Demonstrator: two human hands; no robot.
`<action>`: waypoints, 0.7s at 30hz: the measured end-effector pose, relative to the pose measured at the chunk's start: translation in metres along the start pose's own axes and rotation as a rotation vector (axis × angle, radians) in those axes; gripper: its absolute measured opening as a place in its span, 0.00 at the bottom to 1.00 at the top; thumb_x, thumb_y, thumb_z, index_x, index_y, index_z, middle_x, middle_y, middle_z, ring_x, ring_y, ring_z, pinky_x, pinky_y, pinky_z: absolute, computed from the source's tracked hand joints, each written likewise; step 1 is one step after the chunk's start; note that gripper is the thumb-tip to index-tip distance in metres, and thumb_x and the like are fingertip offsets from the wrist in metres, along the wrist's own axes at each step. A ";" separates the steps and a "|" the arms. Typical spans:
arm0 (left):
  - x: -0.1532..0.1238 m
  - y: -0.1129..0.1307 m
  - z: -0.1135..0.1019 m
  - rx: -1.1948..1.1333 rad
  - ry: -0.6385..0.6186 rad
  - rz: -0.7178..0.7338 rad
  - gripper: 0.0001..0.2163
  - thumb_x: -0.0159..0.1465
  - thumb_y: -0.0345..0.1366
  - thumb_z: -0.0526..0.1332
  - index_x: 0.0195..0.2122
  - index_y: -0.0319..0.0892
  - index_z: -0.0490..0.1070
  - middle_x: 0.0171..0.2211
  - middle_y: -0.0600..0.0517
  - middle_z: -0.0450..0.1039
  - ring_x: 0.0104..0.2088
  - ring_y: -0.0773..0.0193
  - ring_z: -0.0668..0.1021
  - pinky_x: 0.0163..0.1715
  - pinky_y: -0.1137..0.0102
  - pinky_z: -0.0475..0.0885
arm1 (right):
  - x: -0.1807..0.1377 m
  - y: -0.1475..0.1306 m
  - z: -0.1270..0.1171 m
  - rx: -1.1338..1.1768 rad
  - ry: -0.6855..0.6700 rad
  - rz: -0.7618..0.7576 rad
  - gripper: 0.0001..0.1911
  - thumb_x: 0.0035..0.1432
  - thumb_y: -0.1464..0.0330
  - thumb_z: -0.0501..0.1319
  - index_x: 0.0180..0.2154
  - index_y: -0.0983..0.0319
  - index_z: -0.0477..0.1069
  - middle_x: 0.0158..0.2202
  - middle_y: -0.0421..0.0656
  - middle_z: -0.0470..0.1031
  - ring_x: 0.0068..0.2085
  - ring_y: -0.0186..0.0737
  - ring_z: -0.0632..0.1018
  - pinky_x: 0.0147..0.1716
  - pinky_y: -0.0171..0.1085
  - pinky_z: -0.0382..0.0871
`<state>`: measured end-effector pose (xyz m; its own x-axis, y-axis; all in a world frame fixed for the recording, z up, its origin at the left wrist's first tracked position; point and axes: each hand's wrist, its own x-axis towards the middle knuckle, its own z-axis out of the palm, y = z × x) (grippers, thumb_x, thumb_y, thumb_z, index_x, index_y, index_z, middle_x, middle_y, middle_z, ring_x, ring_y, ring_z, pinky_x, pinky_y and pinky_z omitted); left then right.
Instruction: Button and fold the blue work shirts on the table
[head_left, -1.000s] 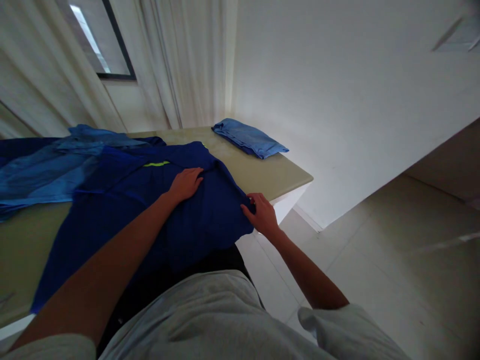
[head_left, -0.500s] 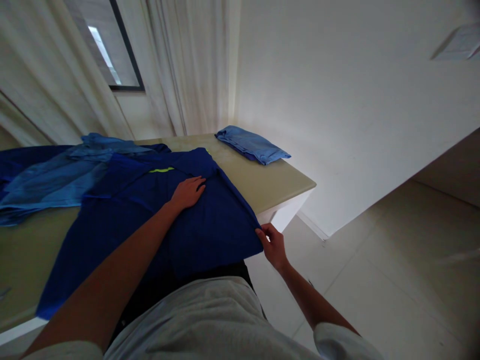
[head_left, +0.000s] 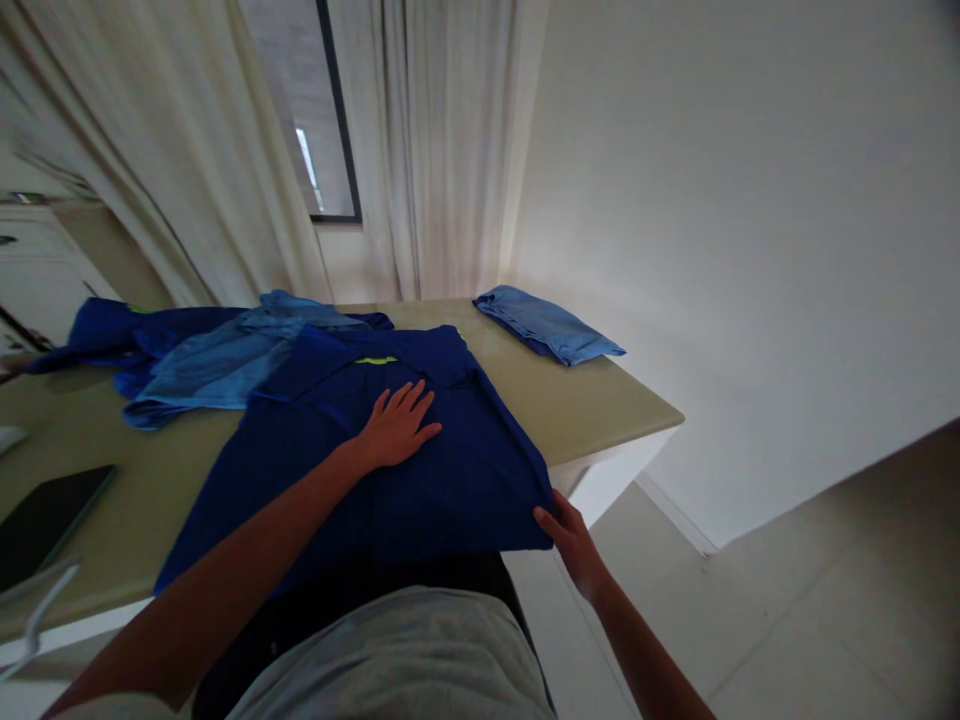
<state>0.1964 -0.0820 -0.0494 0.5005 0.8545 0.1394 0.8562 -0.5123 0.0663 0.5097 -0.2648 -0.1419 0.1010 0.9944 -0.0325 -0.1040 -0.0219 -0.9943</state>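
**Head view.** Nearest, the person's right hand [head_left: 574,538] was closed on the near right corner of a dark blue cloth garment [head_left: 457,480]. Its fingers pinched the hem where it overhung the near edge of a beige flat-topped table [head_left: 600,410]. The garment lay left of and beyond this grip, spread flat. Its long axis ran from the near hem to the far collar end, which was marked by a yellow-green stripe [head_left: 376,360]. The left hand [head_left: 397,432] rested palm down at the garment's middle, fingers spread wide, grasping nothing. The right hand was the nearer to the free corner. At near left, a dark flat rectangular device [head_left: 45,515] lay on the table. Farther off, a crumpled pale blue garment [head_left: 217,368] touched the dark one's far left side. A folded pale blue cloth [head_left: 551,328] lay well apart at far right. White curtains [head_left: 442,150] hung behind.
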 end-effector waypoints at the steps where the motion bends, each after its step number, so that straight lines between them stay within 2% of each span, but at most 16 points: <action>1: -0.022 -0.005 -0.004 -0.005 0.021 0.037 0.33 0.73 0.58 0.45 0.74 0.46 0.55 0.76 0.46 0.49 0.74 0.47 0.57 0.71 0.47 0.51 | -0.001 0.000 0.000 -0.006 -0.031 0.046 0.27 0.52 0.48 0.73 0.44 0.61 0.79 0.39 0.45 0.81 0.41 0.48 0.78 0.43 0.45 0.74; 4: -0.105 -0.027 -0.008 0.027 0.105 0.047 0.33 0.72 0.59 0.50 0.75 0.53 0.51 0.75 0.49 0.51 0.72 0.49 0.60 0.71 0.48 0.51 | -0.002 -0.004 -0.005 -0.033 -0.041 0.147 0.27 0.49 0.49 0.76 0.41 0.63 0.82 0.36 0.46 0.82 0.39 0.50 0.80 0.42 0.47 0.75; 7: -0.193 -0.051 -0.001 0.122 0.198 -0.048 0.43 0.63 0.59 0.63 0.76 0.55 0.47 0.75 0.47 0.51 0.71 0.41 0.62 0.71 0.42 0.49 | -0.002 -0.015 -0.016 0.003 -0.037 0.154 0.24 0.47 0.50 0.77 0.36 0.64 0.82 0.33 0.44 0.82 0.33 0.44 0.79 0.35 0.42 0.75; 9: -0.242 -0.065 0.007 0.182 0.271 -0.133 0.43 0.63 0.48 0.67 0.76 0.59 0.47 0.76 0.48 0.50 0.71 0.38 0.61 0.71 0.39 0.48 | 0.000 -0.025 -0.021 0.035 -0.062 0.145 0.23 0.46 0.51 0.78 0.32 0.65 0.82 0.29 0.43 0.80 0.29 0.41 0.77 0.31 0.39 0.73; 11: -0.277 -0.074 0.015 0.217 0.365 -0.216 0.41 0.65 0.39 0.64 0.76 0.60 0.44 0.75 0.48 0.51 0.70 0.38 0.62 0.71 0.40 0.51 | 0.003 -0.037 -0.023 0.063 -0.072 0.133 0.23 0.43 0.52 0.79 0.29 0.64 0.81 0.27 0.43 0.79 0.27 0.39 0.76 0.28 0.37 0.72; 15: -0.309 -0.080 0.031 0.199 0.488 -0.255 0.40 0.67 0.35 0.59 0.76 0.62 0.40 0.75 0.49 0.52 0.70 0.39 0.64 0.70 0.41 0.58 | 0.006 -0.055 -0.020 0.090 -0.039 0.130 0.21 0.40 0.54 0.81 0.25 0.63 0.81 0.24 0.43 0.79 0.25 0.38 0.75 0.26 0.37 0.72; 19: -0.318 -0.078 0.038 0.171 0.498 -0.249 0.41 0.65 0.32 0.58 0.75 0.67 0.42 0.75 0.53 0.49 0.71 0.39 0.60 0.71 0.38 0.54 | 0.005 -0.062 -0.019 0.093 0.004 0.126 0.21 0.36 0.54 0.82 0.25 0.62 0.81 0.24 0.43 0.79 0.25 0.39 0.76 0.26 0.37 0.73; 21: -0.321 -0.079 0.038 0.146 0.485 -0.267 0.41 0.65 0.30 0.58 0.75 0.67 0.44 0.75 0.53 0.51 0.72 0.40 0.60 0.71 0.38 0.54 | 0.005 -0.061 -0.021 0.087 0.009 0.136 0.21 0.36 0.54 0.82 0.26 0.62 0.82 0.25 0.44 0.80 0.25 0.40 0.77 0.27 0.38 0.74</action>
<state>-0.0272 -0.3126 -0.1371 0.1777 0.7978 0.5761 0.9711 -0.2371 0.0288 0.5373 -0.2610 -0.0831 0.0886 0.9819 -0.1677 -0.2024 -0.1470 -0.9682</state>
